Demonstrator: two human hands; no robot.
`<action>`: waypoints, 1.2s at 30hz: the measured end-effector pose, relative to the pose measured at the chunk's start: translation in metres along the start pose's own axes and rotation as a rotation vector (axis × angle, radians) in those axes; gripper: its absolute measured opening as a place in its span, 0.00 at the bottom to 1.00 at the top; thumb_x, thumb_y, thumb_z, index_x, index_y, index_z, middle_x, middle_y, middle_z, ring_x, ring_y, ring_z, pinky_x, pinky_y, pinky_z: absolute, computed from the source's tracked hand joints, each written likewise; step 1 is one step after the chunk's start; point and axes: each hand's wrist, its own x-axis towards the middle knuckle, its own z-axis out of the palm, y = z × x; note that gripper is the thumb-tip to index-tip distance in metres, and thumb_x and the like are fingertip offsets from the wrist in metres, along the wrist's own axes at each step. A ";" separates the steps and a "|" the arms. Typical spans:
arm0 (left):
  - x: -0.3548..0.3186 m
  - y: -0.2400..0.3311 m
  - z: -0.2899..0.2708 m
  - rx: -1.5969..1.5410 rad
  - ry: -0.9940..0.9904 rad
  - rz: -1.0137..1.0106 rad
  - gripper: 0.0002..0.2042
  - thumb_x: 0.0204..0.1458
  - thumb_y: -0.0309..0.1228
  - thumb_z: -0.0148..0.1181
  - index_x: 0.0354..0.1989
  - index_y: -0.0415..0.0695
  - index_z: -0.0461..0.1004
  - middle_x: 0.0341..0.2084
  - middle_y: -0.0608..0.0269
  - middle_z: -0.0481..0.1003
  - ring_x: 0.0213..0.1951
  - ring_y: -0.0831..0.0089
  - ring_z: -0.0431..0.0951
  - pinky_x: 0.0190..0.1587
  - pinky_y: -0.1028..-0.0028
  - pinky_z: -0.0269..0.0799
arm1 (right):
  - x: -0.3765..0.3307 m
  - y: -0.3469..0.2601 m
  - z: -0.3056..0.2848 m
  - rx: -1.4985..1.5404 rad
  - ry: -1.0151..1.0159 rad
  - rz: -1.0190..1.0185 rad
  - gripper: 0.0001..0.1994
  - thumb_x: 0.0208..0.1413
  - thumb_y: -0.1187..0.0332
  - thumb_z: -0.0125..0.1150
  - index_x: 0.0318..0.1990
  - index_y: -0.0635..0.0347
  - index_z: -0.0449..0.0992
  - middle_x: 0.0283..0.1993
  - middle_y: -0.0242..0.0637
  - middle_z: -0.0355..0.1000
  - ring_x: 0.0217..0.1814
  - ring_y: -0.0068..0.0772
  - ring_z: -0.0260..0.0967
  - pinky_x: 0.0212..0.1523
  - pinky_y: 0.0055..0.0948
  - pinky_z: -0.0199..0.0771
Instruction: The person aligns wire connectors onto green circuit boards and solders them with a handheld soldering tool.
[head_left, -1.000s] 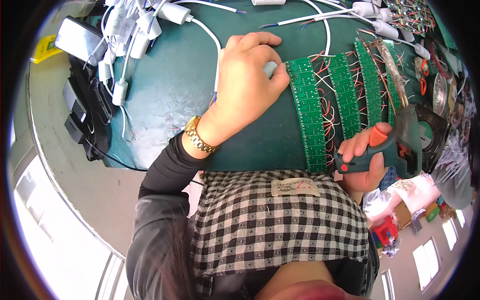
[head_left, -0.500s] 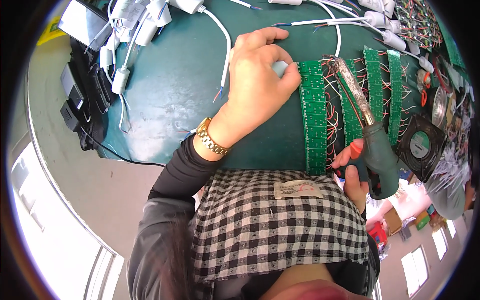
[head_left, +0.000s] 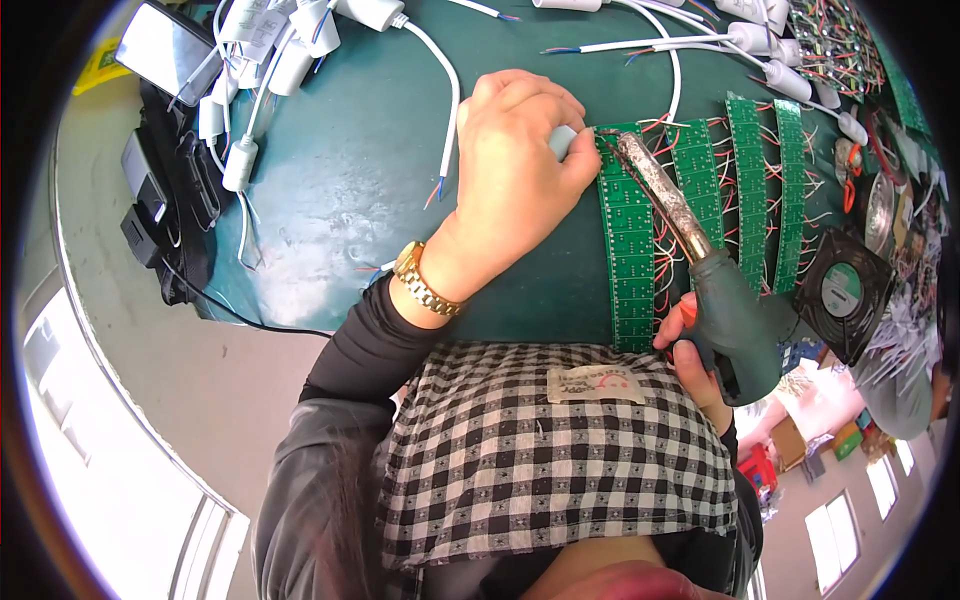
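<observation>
My left hand [head_left: 525, 165], palm down, is closed on a pale grey piece [head_left: 562, 141] of which only one end shows between thumb and fingers. Its fingertips meet the far left corner of a long green circuit-board strip [head_left: 630, 250]. Around the dark handle of a soldering iron [head_left: 668, 190] the fingers of my right hand [head_left: 703, 375] are wrapped, largely hidden behind that handle. The iron's scorched metal barrel slants up and left over the strip, and its tip is by the strip's far end, close to my left thumb. Whether the tip touches the board I cannot tell.
More board strips [head_left: 745, 180] with red and white wires lie to the right. White cables with cylindrical housings [head_left: 240, 163] are spread along the far and left sides. A black fan [head_left: 843, 295] stands at right, near a solder spool [head_left: 878, 215]. A phone [head_left: 170, 55] sits far left.
The soldering iron has swung left, its tip moving from between two strips to the far end of the leftmost strip. My left hand has stayed nearly in place.
</observation>
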 end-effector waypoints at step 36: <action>-0.002 -0.007 0.005 -0.030 0.038 -0.005 0.06 0.32 0.23 0.64 0.20 0.45 0.73 0.28 0.68 0.76 0.40 0.64 0.71 0.41 0.65 0.64 | 0.000 -0.003 0.005 -0.069 0.058 -0.082 0.05 0.50 0.73 0.57 0.33 0.61 0.70 0.28 0.33 0.67 0.27 0.26 0.66 0.30 0.23 0.68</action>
